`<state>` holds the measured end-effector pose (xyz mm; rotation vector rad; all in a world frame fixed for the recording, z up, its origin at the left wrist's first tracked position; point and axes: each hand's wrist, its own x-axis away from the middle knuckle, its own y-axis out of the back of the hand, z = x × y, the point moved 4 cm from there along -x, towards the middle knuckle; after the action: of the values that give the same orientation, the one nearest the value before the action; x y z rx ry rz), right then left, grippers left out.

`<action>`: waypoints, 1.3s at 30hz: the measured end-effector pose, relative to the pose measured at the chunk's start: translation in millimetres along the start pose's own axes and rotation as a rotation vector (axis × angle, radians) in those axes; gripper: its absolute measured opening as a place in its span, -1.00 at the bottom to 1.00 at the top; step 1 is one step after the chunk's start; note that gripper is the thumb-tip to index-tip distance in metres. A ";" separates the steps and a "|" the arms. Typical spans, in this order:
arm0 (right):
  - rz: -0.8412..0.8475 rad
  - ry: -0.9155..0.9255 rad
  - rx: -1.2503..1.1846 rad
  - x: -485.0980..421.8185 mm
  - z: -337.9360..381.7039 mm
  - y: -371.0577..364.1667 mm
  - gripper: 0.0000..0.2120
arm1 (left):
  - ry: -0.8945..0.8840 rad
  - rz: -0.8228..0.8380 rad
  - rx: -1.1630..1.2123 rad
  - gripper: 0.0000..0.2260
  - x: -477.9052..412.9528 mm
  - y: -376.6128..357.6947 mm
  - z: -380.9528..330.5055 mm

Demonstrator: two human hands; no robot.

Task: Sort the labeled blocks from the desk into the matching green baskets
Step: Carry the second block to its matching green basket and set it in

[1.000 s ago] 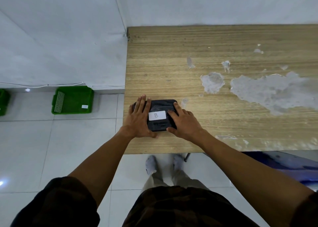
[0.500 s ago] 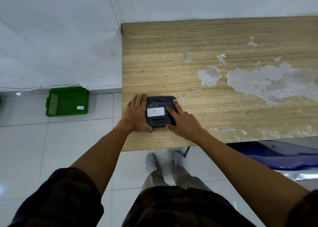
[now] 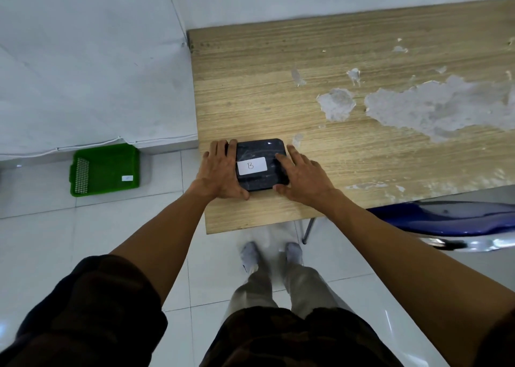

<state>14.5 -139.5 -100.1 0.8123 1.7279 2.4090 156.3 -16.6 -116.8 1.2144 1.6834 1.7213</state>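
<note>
A flat black block (image 3: 260,150) with a white label marked "B" lies near the front left corner of the wooden desk (image 3: 348,121). My left hand (image 3: 220,171) lies flat against its left side, thumb under the near edge. My right hand (image 3: 302,176) clasps its right side, fingers resting on its top. The block sits on the desk between both hands. One green basket (image 3: 104,169) with a small white label stands on the floor to the left, by the wall.
The desk top has worn grey patches at the right. A blue chair (image 3: 446,221) is tucked at the desk's front right. White tiled floor lies to the left, and my feet stand just in front of the desk edge.
The view has swung a little; the basket and desk now sit further right in the frame. Both hands stay on the block, which has not left the desk.
</note>
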 end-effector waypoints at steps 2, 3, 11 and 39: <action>-0.015 -0.005 -0.005 8.3 2.1 1.9 -0.21 | 0.018 -0.014 0.008 0.11 9.4 6.6 3.0; -0.018 0.000 0.000 12.8 2.6 2.4 -0.20 | 0.026 -0.023 0.010 0.11 14.7 9.1 3.8; -0.036 0.051 0.024 52.4 6.2 8.8 -0.16 | 0.084 -0.098 0.002 0.11 77.9 29.1 -10.4; -0.061 0.438 0.293 197.9 186.8 -13.1 -0.16 | 0.474 -0.277 -0.058 0.17 396.5 41.2 50.4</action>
<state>-74.1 95.6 5.3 0.2474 2.2583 2.4604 3.3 326.2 26.4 0.5329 1.9341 1.9604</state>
